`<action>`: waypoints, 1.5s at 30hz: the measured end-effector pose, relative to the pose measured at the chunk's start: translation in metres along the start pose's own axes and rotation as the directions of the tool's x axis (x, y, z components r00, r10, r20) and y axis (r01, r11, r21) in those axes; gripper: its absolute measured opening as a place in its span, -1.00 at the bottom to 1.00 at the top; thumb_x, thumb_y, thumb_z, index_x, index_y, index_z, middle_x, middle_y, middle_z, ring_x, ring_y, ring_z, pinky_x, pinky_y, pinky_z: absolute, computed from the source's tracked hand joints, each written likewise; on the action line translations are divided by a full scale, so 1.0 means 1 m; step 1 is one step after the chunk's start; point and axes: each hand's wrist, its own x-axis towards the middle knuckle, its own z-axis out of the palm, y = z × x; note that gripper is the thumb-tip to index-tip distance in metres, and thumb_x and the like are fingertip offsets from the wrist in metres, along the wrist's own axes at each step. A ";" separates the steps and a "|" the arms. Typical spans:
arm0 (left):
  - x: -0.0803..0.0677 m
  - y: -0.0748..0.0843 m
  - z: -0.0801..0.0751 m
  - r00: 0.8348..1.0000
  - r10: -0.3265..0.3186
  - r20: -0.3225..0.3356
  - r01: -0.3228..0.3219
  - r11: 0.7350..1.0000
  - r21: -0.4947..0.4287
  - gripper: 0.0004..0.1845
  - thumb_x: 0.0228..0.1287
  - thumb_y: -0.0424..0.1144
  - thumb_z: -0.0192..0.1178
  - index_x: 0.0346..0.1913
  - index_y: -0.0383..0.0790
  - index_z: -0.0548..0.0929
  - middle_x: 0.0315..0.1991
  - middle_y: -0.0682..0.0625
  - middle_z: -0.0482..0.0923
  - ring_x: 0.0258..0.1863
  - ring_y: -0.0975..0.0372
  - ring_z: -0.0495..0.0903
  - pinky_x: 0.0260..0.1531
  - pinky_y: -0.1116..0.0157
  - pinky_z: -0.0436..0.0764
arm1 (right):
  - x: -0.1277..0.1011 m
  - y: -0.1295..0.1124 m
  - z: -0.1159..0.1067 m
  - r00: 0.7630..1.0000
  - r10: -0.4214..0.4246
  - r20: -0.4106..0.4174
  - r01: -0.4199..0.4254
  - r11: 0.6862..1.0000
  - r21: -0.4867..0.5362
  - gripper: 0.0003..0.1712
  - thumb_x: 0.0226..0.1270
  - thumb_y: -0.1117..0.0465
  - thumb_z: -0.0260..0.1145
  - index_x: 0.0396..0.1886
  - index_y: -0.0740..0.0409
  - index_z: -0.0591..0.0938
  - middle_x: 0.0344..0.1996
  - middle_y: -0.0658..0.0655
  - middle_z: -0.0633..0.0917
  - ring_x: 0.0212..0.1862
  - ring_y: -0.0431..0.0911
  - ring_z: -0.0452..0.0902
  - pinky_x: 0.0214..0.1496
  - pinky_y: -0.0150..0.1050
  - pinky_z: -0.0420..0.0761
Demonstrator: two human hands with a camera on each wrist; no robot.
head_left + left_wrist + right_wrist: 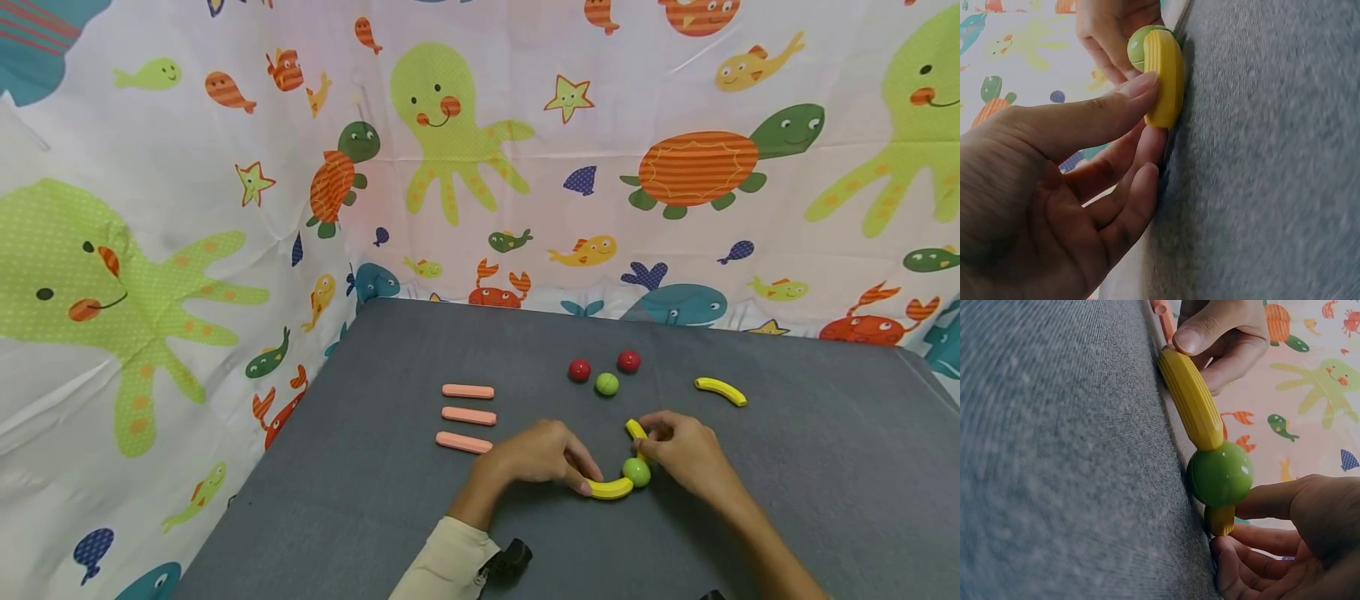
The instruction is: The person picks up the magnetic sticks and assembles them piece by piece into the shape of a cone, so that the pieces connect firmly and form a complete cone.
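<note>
Green ball (637,472) wedged between two yellow curved sticks (610,488), left hand (536,454) and right hand (684,450) pinching one apiece; could roll free if nudged.

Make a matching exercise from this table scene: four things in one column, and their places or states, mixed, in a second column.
Things:
1. three pink sticks
2. loose yellow curved piece
3. two red balls
4. green ball between the hands

Places or states:
A. alone on the right of the table
B. in a row on the left
C. joined between two yellow pieces
D. beside a free green ball

Pairs: 1-B, 2-A, 3-D, 4-C
</note>
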 end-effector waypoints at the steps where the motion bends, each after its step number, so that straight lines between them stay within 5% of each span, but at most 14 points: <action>1: 0.000 0.001 0.001 1.000 0.000 0.011 0.000 1.000 0.001 -0.82 0.23 -0.32 0.55 -0.11 -0.11 0.91 -0.32 0.27 0.80 -0.31 0.52 0.69 -0.26 0.49 0.63 | 0.000 0.000 0.000 1.000 0.001 0.001 -0.001 1.000 0.001 -0.56 0.39 0.12 0.48 0.12 0.32 0.70 -0.31 0.05 0.71 -0.29 -0.08 0.54 -0.32 -0.21 0.48; 23: 0.013 0.021 0.030 0.998 0.052 0.035 -0.055 0.992 0.112 -0.84 0.28 -0.19 0.54 -0.11 -0.07 0.90 -0.37 0.34 0.76 -0.38 0.60 0.63 -0.31 0.55 0.61 | -0.002 0.000 0.000 0.997 -0.076 -0.032 0.076 0.997 -0.007 -0.76 0.41 0.25 0.44 0.01 0.18 0.83 -0.03 0.18 0.78 -0.14 -0.07 0.66 -0.18 -0.17 0.56; 45: 0.017 0.026 0.038 0.997 0.073 0.026 -0.076 0.988 0.134 -0.85 0.28 -0.16 0.54 -0.13 -0.07 0.90 -0.37 0.34 0.76 -0.39 0.65 0.61 -0.31 0.58 0.60 | 0.001 0.003 0.002 0.999 -0.054 -0.003 0.054 0.999 0.001 -0.74 0.37 0.18 0.52 -0.02 0.20 0.82 -0.22 0.06 0.82 -0.21 -0.12 0.66 -0.20 -0.16 0.59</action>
